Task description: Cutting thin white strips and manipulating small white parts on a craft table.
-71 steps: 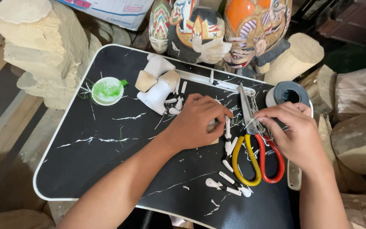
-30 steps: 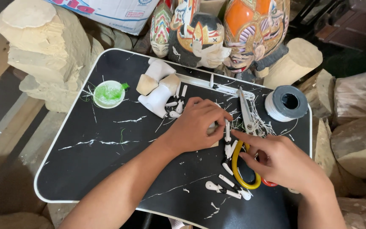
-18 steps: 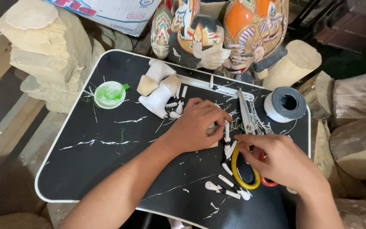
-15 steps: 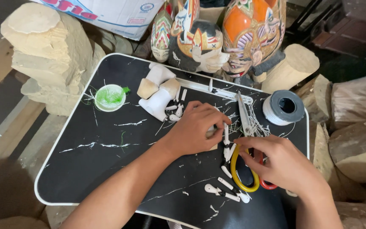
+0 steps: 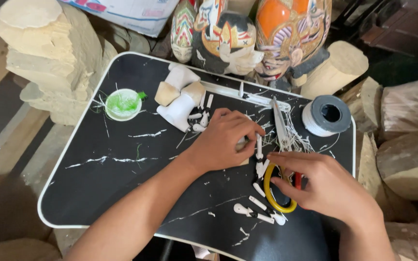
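Head view, looking down on a black tray table [image 5: 97,193] with a white rim, its top streaked with white marks.

Left hand [image 5: 223,142]: palm down near the middle of the table, fingers curled in. It presses on a small pale piece [image 5: 241,145], most of which is hidden under the fingers. Whether it pinches the piece or only rests on it cannot be told.

Right hand [image 5: 327,186]: lower right, palm down, fingers loosely bent and pointing left. The fingertips [image 5: 273,158] lie over the scissors [image 5: 280,193], whose yellow and red handle loops show beneath the hand; the blades run up toward the far edge. A closed grip is not visible; the hand appears to be touching the handles, not lifting them.

Small white sticks [image 5: 259,145]: one stands between the two hands, just beside the left fingertips. More lie scattered below the scissors [image 5: 255,212] and near the white figure.

White carved figure [image 5: 179,111]: upper centre, lying on the table, with two tan blocks [image 5: 166,93] touching it.

Round white dish with green paint [image 5: 123,104]: upper left of the table, well apart from both hands.

Roll of grey tape [image 5: 327,115]: upper right corner, lying flat.

Painted masks [image 5: 286,34]: several in orange, white and dark colours, just beyond the far edge.

Rough pale wood blocks [image 5: 49,53]: stacked left of the table; more at right.
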